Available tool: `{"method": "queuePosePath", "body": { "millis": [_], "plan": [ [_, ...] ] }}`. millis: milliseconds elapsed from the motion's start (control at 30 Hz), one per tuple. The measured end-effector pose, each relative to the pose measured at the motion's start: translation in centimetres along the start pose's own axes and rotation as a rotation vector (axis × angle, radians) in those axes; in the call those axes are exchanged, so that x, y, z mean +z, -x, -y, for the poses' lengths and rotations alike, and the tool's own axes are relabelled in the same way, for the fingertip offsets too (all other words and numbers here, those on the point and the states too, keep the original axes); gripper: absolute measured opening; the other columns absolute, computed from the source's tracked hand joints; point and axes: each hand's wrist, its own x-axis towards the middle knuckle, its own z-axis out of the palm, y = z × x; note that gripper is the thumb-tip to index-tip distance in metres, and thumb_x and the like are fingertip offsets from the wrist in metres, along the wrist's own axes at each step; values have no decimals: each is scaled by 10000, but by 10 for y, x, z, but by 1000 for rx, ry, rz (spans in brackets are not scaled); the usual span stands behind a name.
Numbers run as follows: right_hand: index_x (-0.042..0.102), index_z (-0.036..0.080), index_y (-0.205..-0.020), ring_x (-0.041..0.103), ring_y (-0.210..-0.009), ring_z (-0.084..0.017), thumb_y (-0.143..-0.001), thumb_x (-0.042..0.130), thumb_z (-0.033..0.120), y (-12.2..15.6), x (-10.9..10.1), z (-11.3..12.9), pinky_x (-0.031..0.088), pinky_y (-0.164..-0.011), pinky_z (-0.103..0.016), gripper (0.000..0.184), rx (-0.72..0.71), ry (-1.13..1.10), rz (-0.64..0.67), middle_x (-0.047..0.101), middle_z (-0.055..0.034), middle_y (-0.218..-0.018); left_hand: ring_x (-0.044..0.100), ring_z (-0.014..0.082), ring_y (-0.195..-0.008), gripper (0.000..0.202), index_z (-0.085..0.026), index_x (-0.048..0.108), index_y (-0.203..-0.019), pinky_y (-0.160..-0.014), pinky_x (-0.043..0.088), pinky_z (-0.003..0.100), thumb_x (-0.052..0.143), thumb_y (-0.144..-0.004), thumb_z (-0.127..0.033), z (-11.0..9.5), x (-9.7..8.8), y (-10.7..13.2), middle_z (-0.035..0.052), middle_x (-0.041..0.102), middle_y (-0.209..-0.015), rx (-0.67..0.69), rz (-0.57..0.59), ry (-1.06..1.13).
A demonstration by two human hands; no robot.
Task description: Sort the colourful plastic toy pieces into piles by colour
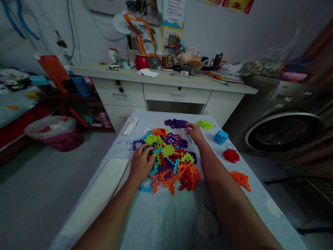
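A mixed heap of plastic gear pieces [168, 151] in orange, purple, lime, blue and red lies on a cloth-covered table [169, 215]. My left hand [142, 162] rests on the heap's left side, fingers bent and thumb apart; nothing shows clearly held. Beyond the heap, my right hand [194, 133] reaches to the right end of a purple gear pile [174, 123], fingers stretched out, fingertips at its edge. Along the table's right side are single-colour groups: lime gears [205, 124], blue gears [221, 137], red gears [231, 155] and orange gears [240, 180].
A white box [131, 126] lies at the far left of the table, and a long pale strip [104, 191] runs along its left edge. Behind stands a cluttered white desk [177, 93]. A washing machine [281, 118] is at right, a lined pink bin [58, 137] at left.
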Motion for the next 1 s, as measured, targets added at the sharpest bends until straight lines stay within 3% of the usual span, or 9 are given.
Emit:
{"method": "queuePosePath", "body": {
  "millis": [167, 367, 533, 700, 867, 1000],
  "plan": [
    [645, 175, -872, 585, -654, -128, -684, 650, 236, 21, -24, -2, 472, -645, -255, 197, -42, 202, 148, 633, 8, -729, 523, 288, -1209, 316, -232, 656, -1101, -1057, 410, 484, 495, -896, -411, 2, 0, 0, 99, 552, -1285, 7, 1, -7],
    [706, 175, -830, 604, -739, -142, -627, 760, 179, 30, -29, 1, 463, -686, -236, 210, -52, 531, 421, 690, -1, -799, 524, 286, -1212, 321, -223, 658, -1108, -1058, 409, 480, 491, -894, -396, 2, 0, 0, 99, 553, -1295, 1, 13, -8],
    [671, 166, -770, 554, -626, -105, -630, 718, 118, 29, -32, 3, 417, -589, -200, 156, 18, 525, 462, 649, 26, -687, 521, 288, -1217, 336, -218, 670, -1106, -1060, 404, 481, 489, -899, -410, 2, -1, 0, 101, 555, -1301, -14, 26, 10],
    [613, 167, -693, 442, -469, -77, -654, 693, 225, 32, -44, -2, 319, -447, -193, 106, 127, 228, 399, 542, 51, -525, 541, 289, -1194, 324, -249, 683, -1102, -1055, 377, 514, 490, -904, -418, -1, -3, 0, 84, 573, -1306, -47, 18, -38],
    [550, 185, -665, 374, -388, -64, -650, 685, 283, 32, -41, -6, 251, -371, -189, 168, 162, -7, 132, 475, 74, -457, 551, 295, -1185, 294, -271, 691, -1080, -1083, 291, 582, 486, -910, -395, -6, -3, 1, 77, 606, -1277, -65, -8, -99],
    [499, 205, -665, 373, -342, -62, -677, 688, 278, 26, -27, -8, 261, -342, -180, 202, 211, -195, -50, 436, 94, -426, 541, 299, -1198, 302, -260, 691, -1079, -1072, 321, 559, 487, -905, -398, -5, -1, 1, 86, 607, -1271, -58, -26, -95]
  ]
}}
